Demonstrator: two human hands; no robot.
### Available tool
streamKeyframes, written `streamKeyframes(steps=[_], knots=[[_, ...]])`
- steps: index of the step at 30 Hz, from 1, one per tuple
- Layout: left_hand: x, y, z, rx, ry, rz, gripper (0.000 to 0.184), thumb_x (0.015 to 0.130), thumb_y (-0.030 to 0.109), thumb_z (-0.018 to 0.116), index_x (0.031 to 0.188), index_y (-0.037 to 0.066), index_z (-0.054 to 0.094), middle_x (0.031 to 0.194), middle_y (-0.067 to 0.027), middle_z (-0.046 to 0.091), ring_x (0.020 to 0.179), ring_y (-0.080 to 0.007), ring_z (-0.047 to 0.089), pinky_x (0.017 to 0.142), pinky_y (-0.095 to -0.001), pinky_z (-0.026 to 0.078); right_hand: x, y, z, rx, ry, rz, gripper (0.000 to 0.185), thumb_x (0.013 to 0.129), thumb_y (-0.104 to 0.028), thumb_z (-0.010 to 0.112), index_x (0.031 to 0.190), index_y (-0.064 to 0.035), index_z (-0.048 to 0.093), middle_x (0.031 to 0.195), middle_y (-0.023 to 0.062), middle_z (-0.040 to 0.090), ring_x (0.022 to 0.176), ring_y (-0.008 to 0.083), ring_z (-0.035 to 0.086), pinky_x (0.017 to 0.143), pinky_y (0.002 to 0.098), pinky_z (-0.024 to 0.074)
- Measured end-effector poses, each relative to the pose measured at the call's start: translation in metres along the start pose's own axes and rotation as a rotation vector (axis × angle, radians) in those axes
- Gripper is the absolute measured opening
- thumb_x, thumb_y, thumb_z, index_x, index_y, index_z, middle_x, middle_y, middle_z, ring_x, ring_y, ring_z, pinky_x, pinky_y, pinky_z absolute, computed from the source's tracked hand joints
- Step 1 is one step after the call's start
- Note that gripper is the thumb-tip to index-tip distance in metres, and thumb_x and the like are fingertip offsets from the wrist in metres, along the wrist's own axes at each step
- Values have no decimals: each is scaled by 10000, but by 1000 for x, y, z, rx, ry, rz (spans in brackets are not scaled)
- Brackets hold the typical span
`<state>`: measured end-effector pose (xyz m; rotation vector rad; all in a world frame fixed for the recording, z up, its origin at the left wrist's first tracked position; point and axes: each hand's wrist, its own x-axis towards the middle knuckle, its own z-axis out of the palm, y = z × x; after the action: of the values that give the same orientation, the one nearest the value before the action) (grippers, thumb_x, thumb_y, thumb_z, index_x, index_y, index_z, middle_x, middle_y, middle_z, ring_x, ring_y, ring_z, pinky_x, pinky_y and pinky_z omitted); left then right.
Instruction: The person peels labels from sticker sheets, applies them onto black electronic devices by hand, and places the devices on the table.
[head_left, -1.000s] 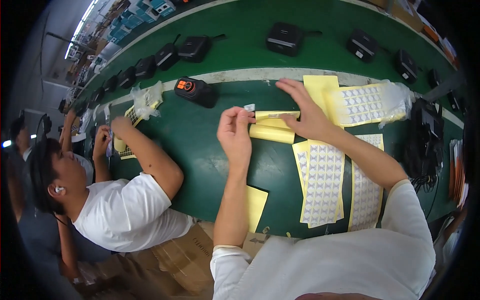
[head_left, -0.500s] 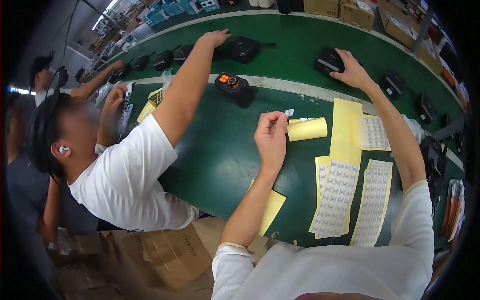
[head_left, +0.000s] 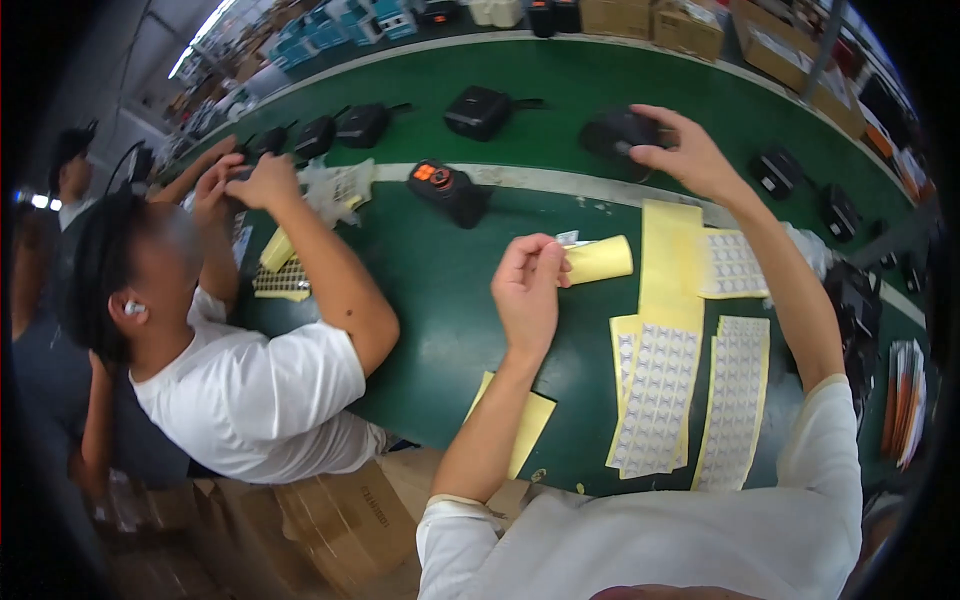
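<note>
My left hand [head_left: 528, 285] is closed in a pinch at the left end of a rolled yellow sheet [head_left: 603, 260], with a small whitish label [head_left: 567, 238] showing by the fingertips. Above the belt's near edge, my right hand [head_left: 688, 152] grips the right side of a black case [head_left: 620, 138], which is blurred and tilted. Sticker sheets [head_left: 658, 395] lie on the green table below, beside a second stack [head_left: 735, 400]. A long yellow sheet [head_left: 672, 262] runs up toward the belt. Another yellow sheet [head_left: 530, 430] is partly under my left forearm.
More black cases stand on the green belt [head_left: 560, 75], among them one at centre [head_left: 480, 112] and one at right [head_left: 776, 172]. A black device with orange buttons [head_left: 447, 190] sits by the belt's edge. A co-worker [head_left: 250, 390] works at the left.
My right hand left the yellow roll and reached to the belt, where it took hold of the black case; the case has since shifted left and tilted. The co-worker's arm reached out and drew back.
</note>
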<state>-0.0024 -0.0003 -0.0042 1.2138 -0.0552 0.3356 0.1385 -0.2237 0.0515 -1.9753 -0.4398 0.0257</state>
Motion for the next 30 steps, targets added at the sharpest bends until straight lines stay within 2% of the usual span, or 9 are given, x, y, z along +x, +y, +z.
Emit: streamKeyframes(steps=[1,4,12,20,22,24,26,28,30], knots=[[-2,0,0,1,-11,4,82,936,67,544,958,-11,559,793,-69,602,682,-113,556,596,-242,470,-10,-16,6,-27,-40,19,648,773,-220,730,1339,-44,468,1153,142,586,1002,202,576,841,319,490],[-5,5,8,-45,-22,56,62,937,59,540,958,1,537,776,-66,591,677,-119,564,585,-251,482,-28,-30,25,99,-169,22,662,769,-185,736,1343,-19,453,1214,137,550,1014,189,571,854,288,492],[-8,1,8,119,-29,58,91,946,93,548,939,3,533,781,-69,588,657,-113,572,557,-250,496,-50,-35,53,83,-204,40,698,757,-245,751,1350,-31,451,1272,173,492,1047,241,582,875,316,488],[-7,-1,9,141,10,61,112,944,92,553,945,-17,528,853,-83,595,746,-133,617,635,-279,548,-56,-37,58,19,-201,105,689,762,-266,748,1347,-46,457,1280,150,472,1102,258,533,896,328,478],[-7,-1,9,146,15,63,108,943,88,555,945,-16,526,857,-84,597,753,-134,623,643,-281,549,-56,-33,60,-13,-151,41,773,712,-408,723,1321,-3,471,1197,176,495,948,247,587,845,318,481],[-7,-1,9,119,26,46,81,921,35,574,944,-19,518,871,-71,575,759,-111,601,664,-238,521,-57,-34,61,-12,-145,25,765,715,-397,724,1319,-1,473,1199,172,496,939,243,585,837,315,482],[-8,-4,9,165,47,78,89,924,50,576,932,-14,514,847,-74,591,726,-120,612,647,-249,527,-60,-38,62,-11,-139,9,756,718,-386,725,1317,1,474,1201,168,497,930,239,584,829,312,483],[-8,-4,9,212,68,111,101,927,66,577,921,-10,510,823,-77,606,693,-129,623,630,-260,533,-63,-45,60,-70,-161,-11,684,765,-250,739,1352,-50,450,1272,135,471,1109,240,525,911,327,474],[-8,-1,9,399,90,102,115,918,63,591,918,-12,503,777,-59,599,652,-118,606,598,-239,511,-62,-46,58,-78,-156,-20,686,758,-246,741,1348,-51,453,1263,135,476,1111,241,524,905,328,477]])
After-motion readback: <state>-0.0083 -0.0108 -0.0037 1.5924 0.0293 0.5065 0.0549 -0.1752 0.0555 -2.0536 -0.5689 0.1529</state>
